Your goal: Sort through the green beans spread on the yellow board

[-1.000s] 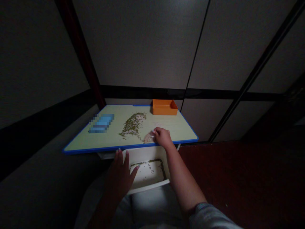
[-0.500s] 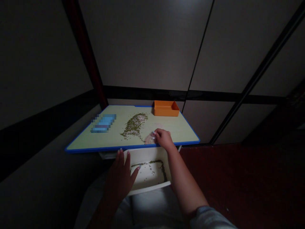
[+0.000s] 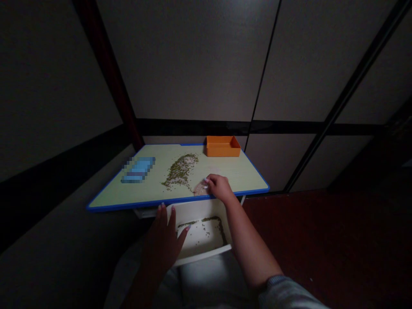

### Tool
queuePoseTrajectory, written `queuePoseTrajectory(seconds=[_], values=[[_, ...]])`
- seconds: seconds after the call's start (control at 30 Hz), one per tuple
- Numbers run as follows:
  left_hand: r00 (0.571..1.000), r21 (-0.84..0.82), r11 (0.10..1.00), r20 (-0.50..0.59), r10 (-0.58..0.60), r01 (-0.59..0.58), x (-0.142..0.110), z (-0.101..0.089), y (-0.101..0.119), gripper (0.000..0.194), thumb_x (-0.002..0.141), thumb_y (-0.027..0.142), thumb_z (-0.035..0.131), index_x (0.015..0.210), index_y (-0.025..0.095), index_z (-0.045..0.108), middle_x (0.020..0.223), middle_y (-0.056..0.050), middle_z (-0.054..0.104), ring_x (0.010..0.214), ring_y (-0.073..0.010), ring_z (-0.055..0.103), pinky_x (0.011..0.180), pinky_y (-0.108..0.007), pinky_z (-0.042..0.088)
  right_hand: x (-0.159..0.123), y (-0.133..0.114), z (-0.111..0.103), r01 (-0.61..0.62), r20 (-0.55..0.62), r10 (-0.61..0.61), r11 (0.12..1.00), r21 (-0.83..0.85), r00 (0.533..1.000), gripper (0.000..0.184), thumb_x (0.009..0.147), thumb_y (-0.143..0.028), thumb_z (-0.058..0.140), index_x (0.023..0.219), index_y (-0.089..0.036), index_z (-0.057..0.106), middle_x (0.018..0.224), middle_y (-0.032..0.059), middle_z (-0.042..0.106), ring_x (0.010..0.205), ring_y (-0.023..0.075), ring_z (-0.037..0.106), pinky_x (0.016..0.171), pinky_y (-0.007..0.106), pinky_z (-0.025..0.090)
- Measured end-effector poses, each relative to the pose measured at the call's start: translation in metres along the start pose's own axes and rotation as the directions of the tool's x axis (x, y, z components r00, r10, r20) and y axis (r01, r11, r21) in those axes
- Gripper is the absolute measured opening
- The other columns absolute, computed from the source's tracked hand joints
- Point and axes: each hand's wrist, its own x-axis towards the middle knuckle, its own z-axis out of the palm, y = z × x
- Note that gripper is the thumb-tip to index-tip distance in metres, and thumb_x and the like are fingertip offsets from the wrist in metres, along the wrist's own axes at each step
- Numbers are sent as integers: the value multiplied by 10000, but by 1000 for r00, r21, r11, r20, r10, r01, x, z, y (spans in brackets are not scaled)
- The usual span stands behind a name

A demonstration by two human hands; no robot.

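Curled right grip (image 3: pixel 220 187) over the counter (image 3: pixel 243 174), with closure and hold impossible to tell, right of scattered green grains (image 3: pixel 179 171), and spread left grip (image 3: pixel 164 242) wide across the white container's (image 3: pixel 206 255) left rim.

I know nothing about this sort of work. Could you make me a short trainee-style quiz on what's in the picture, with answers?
1. What colour is the box at the far right of the tabletop? A: blue; B: orange; C: white.
2. True or false: small greenish grains lie both on the tabletop and in the white bin.
3. Which grip is at the white bin's left side, and which is by the tabletop's near edge?

Key
1. B.
2. True.
3. Left grip at the bin; right grip by the edge.
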Motion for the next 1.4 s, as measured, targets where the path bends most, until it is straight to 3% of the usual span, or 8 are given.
queuePoseTrajectory(seconds=[0.17,0.5,0.87,1.4], values=[[999,-46,998,22,-33,34,-1,2,-1,723,865,547,412,1344,6,419,1473,-336,316,1411,-410,270,1050,-543,395,-1,0,-1,-35,-79,36,999,15,996,220,933,-260,459,883,-228,671,886,-1,710,844,145,602,771,241,356],[999,-48,998,22,-48,49,-1,0,1,718,865,558,417,1358,36,407,1492,-302,312,1424,-386,249,1069,-532,385,2,5,-5,-330,-206,298,933,-143,932,240,951,-314,432,978,-237,657,930,47,707,888,173,595,781,290,301],[997,-89,993,25,-75,77,-1,0,2,695,857,553,431,1368,82,410,1517,-249,310,1428,-371,252,1078,-534,378,0,-1,-8,-340,-188,301,911,-232,935,274,958,-326,391,1036,-259,645,952,65,700,956,206,591,816,325,300],[999,-70,997,34,-24,26,-1,-3,-2,735,864,560,415,1373,30,395,1501,-301,294,1428,-395,236,1078,-537,369,-1,-4,-7,-275,-106,256,934,-228,961,256,943,-308,415,995,-265,662,964,51,707,948,196,594,804,315,311]])
